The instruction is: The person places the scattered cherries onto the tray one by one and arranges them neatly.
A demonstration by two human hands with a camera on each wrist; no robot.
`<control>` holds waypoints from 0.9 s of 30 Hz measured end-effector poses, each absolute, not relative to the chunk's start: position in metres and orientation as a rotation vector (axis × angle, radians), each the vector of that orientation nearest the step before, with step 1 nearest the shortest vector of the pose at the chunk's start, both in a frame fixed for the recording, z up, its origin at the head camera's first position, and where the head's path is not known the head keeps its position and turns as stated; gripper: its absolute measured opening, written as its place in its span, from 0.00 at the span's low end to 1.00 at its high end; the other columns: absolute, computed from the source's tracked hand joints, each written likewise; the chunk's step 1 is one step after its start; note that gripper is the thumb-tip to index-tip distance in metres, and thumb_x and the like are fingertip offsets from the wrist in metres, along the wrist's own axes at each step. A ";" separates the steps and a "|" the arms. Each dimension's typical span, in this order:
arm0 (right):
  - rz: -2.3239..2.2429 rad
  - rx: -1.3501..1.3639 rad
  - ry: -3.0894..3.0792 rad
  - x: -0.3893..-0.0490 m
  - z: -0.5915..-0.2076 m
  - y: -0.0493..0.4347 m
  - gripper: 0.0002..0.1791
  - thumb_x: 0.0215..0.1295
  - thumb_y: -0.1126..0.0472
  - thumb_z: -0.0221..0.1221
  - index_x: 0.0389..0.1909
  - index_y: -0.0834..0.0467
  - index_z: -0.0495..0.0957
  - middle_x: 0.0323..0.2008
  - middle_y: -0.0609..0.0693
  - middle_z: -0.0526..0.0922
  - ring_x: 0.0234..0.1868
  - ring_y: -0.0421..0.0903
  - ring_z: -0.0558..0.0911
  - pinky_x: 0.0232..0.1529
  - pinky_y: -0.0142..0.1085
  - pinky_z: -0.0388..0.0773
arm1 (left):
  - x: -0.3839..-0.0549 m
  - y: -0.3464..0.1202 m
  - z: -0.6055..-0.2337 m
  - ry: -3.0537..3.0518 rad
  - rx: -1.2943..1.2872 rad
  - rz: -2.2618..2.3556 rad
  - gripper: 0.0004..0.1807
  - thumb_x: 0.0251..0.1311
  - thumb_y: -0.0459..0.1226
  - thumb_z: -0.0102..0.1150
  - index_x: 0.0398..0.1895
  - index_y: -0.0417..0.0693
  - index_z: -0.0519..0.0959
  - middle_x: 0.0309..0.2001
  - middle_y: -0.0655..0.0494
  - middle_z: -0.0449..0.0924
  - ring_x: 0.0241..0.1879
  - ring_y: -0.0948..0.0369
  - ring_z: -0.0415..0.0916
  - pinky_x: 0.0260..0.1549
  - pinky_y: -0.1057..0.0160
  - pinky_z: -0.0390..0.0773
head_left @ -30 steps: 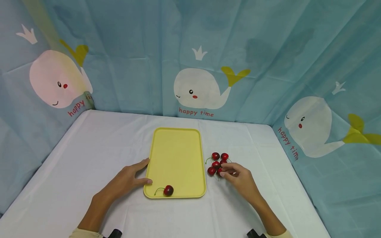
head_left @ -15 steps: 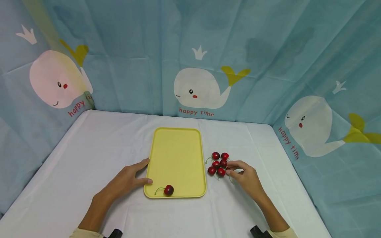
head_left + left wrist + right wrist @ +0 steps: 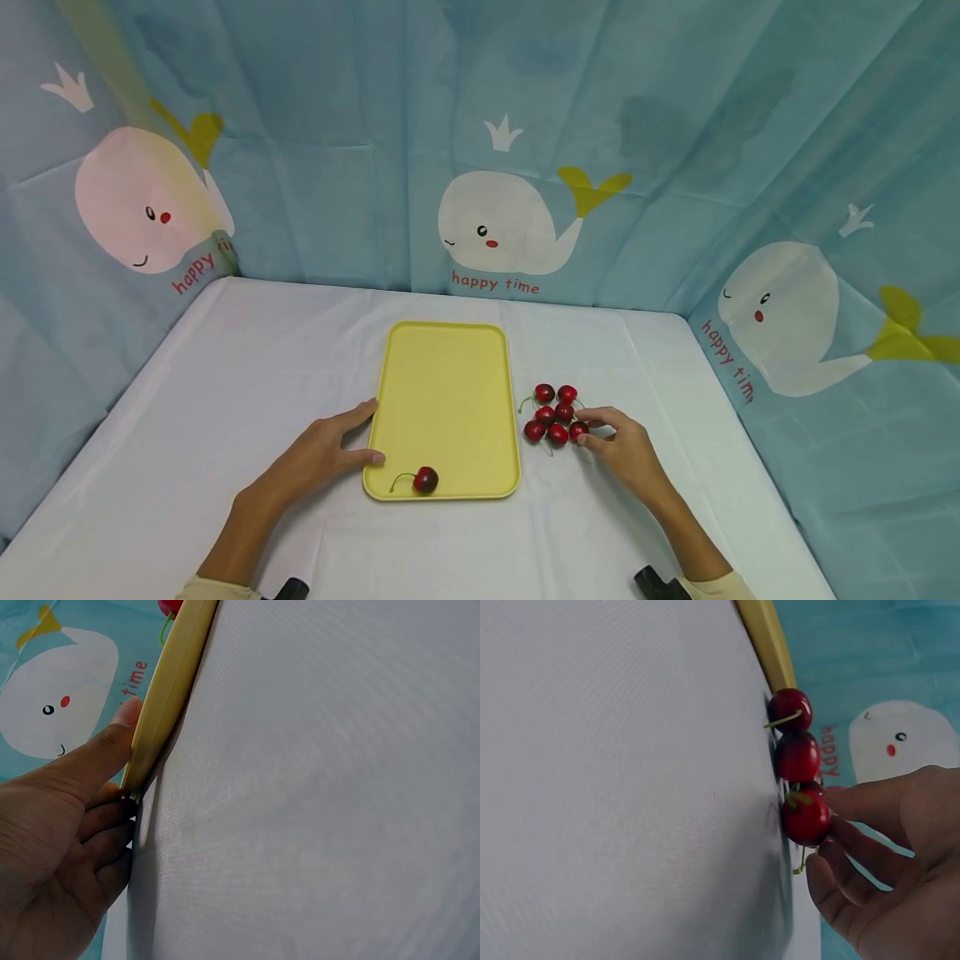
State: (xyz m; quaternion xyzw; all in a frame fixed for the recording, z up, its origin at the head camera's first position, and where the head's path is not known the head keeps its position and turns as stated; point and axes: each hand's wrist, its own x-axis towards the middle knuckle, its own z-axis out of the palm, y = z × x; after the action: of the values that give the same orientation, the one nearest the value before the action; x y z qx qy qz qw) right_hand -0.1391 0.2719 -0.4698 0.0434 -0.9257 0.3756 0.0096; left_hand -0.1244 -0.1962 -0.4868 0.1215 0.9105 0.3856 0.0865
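A yellow tray (image 3: 442, 400) lies on the white-covered table, with one stemmed cherry (image 3: 425, 480) near its front edge. My left hand (image 3: 326, 450) grips the tray's left side. In the left wrist view its thumb lies over the tray rim (image 3: 169, 697), and the other fingers curl below against the edge. Right of the tray, several dark red cherries (image 3: 544, 415) sit close together on the cloth. My right hand (image 3: 622, 450) has its fingertips around the rightmost cherry (image 3: 806, 817), pinching it at the cluster's end. That cherry stays low, beside its neighbour.
White cloth (image 3: 270, 350) covers the table. A blue curtain (image 3: 337, 208) with printed whales stands along the back and both sides. Black wrist-camera mounts (image 3: 288, 588) show at the bottom edge near the sleeves.
My right hand has shifted slightly to the right along the cherry cluster, so the rightmost cherry now shows between its fingers. The left hand and tray stay in place.
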 end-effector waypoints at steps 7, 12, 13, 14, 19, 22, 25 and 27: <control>1.078 0.116 -2.919 -0.138 -0.471 0.273 0.20 0.64 0.68 0.72 0.57 0.55 0.87 0.52 0.50 0.88 0.51 0.49 0.83 0.48 0.36 0.83 | -0.124 -0.196 -0.486 2.710 0.351 1.147 0.54 0.59 0.59 0.75 0.82 0.44 0.63 0.79 0.44 0.65 0.80 0.40 0.60 0.75 0.35 0.64; 1.064 0.081 -2.952 -0.138 -0.472 0.276 0.19 0.65 0.66 0.72 0.57 0.56 0.88 0.48 0.50 0.86 0.48 0.48 0.80 0.42 0.32 0.80 | -0.125 -0.196 -0.486 2.713 0.351 1.140 0.54 0.59 0.59 0.75 0.82 0.44 0.63 0.79 0.44 0.65 0.79 0.40 0.60 0.75 0.35 0.65; 1.062 0.072 -2.962 -0.137 -0.472 0.276 0.19 0.65 0.65 0.72 0.57 0.56 0.88 0.48 0.50 0.85 0.48 0.48 0.80 0.41 0.32 0.79 | -0.125 -0.196 -0.487 2.715 0.355 1.138 0.54 0.59 0.59 0.75 0.82 0.44 0.63 0.79 0.44 0.65 0.79 0.40 0.60 0.75 0.35 0.65; 1.059 0.062 -2.972 -0.137 -0.472 0.277 0.18 0.65 0.65 0.72 0.56 0.56 0.88 0.48 0.50 0.85 0.47 0.48 0.79 0.40 0.32 0.78 | -0.125 -0.196 -0.487 2.715 0.358 1.139 0.54 0.59 0.59 0.75 0.82 0.44 0.63 0.79 0.44 0.65 0.79 0.40 0.60 0.75 0.35 0.65; 1.064 0.018 -3.005 -0.136 -0.471 0.280 0.15 0.65 0.62 0.73 0.53 0.55 0.89 0.47 0.48 0.85 0.46 0.46 0.80 0.40 0.33 0.79 | -0.125 -0.196 -0.489 2.721 0.365 1.140 0.54 0.59 0.59 0.75 0.82 0.44 0.63 0.79 0.44 0.65 0.79 0.40 0.61 0.75 0.36 0.65; 1.107 0.003 -3.000 -0.135 -0.471 0.280 0.15 0.64 0.62 0.73 0.52 0.55 0.89 0.45 0.48 0.87 0.46 0.46 0.81 0.38 0.32 0.80 | -0.125 -0.197 -0.489 2.724 0.366 1.137 0.54 0.59 0.59 0.75 0.82 0.44 0.63 0.79 0.44 0.65 0.79 0.41 0.61 0.75 0.36 0.66; 1.149 0.000 -2.990 -0.134 -0.471 0.280 0.16 0.64 0.62 0.74 0.52 0.55 0.88 0.43 0.48 0.88 0.44 0.46 0.81 0.36 0.31 0.80 | -0.125 -0.197 -0.489 2.725 0.366 1.136 0.54 0.59 0.59 0.74 0.82 0.44 0.63 0.79 0.44 0.65 0.79 0.41 0.61 0.75 0.36 0.66; 1.157 0.004 -2.986 -0.133 -0.471 0.280 0.16 0.64 0.62 0.75 0.52 0.55 0.88 0.42 0.48 0.88 0.44 0.46 0.81 0.36 0.31 0.80 | -0.125 -0.197 -0.489 2.725 0.364 1.138 0.54 0.59 0.59 0.74 0.82 0.44 0.63 0.79 0.44 0.65 0.79 0.40 0.61 0.75 0.36 0.66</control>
State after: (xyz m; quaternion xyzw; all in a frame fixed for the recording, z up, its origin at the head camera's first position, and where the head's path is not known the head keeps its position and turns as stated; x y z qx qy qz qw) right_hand -0.1331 0.2804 -0.4714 0.0012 -0.9320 0.3611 -0.0303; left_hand -0.1254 -0.1969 -0.4892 0.1220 0.9127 0.3811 0.0832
